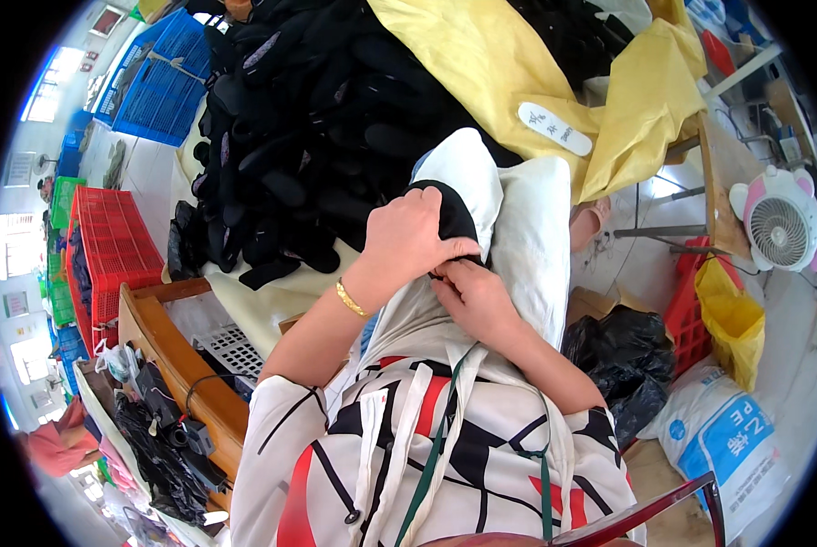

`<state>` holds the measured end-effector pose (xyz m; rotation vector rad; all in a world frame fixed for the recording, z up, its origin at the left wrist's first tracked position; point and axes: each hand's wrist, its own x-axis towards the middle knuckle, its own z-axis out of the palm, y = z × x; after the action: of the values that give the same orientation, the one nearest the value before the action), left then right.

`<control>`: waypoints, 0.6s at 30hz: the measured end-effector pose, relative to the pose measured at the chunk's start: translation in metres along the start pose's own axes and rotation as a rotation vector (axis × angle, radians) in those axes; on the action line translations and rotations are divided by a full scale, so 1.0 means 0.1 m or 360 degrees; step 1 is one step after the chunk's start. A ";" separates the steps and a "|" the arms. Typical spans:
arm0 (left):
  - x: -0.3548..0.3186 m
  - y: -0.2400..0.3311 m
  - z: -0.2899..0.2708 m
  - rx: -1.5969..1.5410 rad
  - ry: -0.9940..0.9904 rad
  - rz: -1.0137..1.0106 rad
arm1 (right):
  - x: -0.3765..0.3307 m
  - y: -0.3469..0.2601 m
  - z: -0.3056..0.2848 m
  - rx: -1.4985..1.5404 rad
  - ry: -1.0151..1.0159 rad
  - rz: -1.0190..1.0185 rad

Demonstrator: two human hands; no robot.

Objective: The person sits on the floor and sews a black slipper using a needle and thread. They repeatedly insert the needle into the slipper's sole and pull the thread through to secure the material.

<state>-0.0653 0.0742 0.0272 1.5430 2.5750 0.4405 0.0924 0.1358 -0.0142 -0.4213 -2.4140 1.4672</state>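
My left hand (pixel 399 235), with a gold bracelet at the wrist, is closed over a black cloth shoe (pixel 457 211) on my lap. Its fingers wrap across the top and its thumb points toward my right hand. The fingers of my right hand (pixel 474 294) pinch the shoe's near edge, just below the left thumb. Most of the shoe is hidden under the hands. White cloth (pixel 531 228) covers my knees beneath it. Beyond my knees lies a big heap of similar black shoes (pixel 322 118), some showing a patterned inside.
Yellow sheeting (pixel 463 50) lies behind the heap, with a white sole-shaped piece (pixel 554 129) on it. At left stand a blue crate (pixel 160 87), a red crate (pixel 121 246) and a wooden drawer (pixel 185 387). A fan (pixel 780 219) and black bag (pixel 620 360) are at right.
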 end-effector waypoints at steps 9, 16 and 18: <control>-0.07 -0.26 0.19 -0.0669 0.0131 -0.0323 | -0.02 0.03 -0.31 0.0115 0.0184 0.0247; -0.14 -0.33 0.23 -0.1145 -0.0122 -0.0791 | 0.21 0.17 -0.34 0.1086 -0.0057 0.0739; -0.15 -0.30 0.24 -0.1249 -0.0102 -0.0850 | 0.30 0.18 -0.29 0.0918 -0.0088 0.0726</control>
<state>-0.0781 0.0523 -0.0051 0.5774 2.1930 1.1118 0.0783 0.1785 -0.0146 -0.8254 -1.8664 2.2881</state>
